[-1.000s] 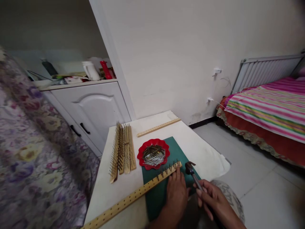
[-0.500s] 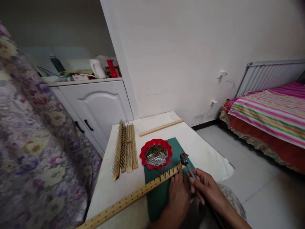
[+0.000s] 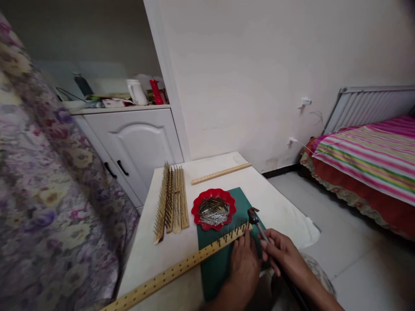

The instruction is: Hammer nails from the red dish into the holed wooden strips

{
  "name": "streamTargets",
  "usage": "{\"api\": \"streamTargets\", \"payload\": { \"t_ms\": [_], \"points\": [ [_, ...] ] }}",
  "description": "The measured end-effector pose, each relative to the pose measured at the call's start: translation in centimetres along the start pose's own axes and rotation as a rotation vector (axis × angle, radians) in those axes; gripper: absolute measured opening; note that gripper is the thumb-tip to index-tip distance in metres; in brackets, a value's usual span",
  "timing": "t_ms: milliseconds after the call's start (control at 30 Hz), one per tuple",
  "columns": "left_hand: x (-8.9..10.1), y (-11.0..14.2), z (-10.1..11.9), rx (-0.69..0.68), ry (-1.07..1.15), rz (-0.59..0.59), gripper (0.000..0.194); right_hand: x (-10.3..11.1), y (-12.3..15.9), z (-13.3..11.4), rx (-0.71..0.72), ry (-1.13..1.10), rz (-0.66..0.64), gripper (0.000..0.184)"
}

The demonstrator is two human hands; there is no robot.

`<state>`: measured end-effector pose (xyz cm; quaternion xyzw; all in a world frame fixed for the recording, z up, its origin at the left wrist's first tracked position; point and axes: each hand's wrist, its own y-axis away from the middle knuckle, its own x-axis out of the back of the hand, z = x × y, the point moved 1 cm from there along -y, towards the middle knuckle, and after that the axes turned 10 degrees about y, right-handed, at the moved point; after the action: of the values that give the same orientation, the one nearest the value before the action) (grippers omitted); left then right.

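A long wooden strip (image 3: 173, 274) with rows of holes lies slantwise, its right end on a green mat (image 3: 210, 276). Several dark nails (image 3: 231, 233) stand in that end, some leaning. My left hand (image 3: 244, 263) steadies the strip near its right end, fingertips at the near edge beside the last nails. In my right hand (image 3: 283, 255) is a hammer (image 3: 262, 232), gripped along its shaft. Its head is close to the end nail; whether they touch I cannot tell. A red scalloped bowl (image 3: 195, 214) full of loose nails sits just beyond the strip, partly on the mat.
Several wooden strips (image 3: 177, 211), some bristling with nails, lie side by side at the table's left. Another holed strip (image 3: 220, 173) rests near the back edge. The white table (image 3: 282, 207) meets the wall behind. A floral curtain (image 3: 58, 185) hangs at left; a bed (image 3: 363, 147) stands at right.
The whole view has shifted slightly. The hammer head sits a little further right relative to the strip's end. My left hand stays in place on the strip.
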<state>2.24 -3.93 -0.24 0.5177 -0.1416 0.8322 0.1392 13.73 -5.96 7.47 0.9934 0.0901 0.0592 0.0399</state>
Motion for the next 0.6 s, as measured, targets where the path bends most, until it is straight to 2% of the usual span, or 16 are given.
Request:
{"api": "streamTargets", "payload": {
  "t_ms": [500, 600],
  "points": [
    [0.12, 0.08, 0.12, -0.033, 0.008, 0.001, 0.047, -0.13, -0.02, -0.41, 0.016, 0.005, 0.002, 0.023],
    [0.03, 0.07, 0.06, 0.019, 0.021, 0.004, 0.047, -0.07, -0.29, 0.12, -0.013, 0.004, -0.006, 0.027]
  ]
}}
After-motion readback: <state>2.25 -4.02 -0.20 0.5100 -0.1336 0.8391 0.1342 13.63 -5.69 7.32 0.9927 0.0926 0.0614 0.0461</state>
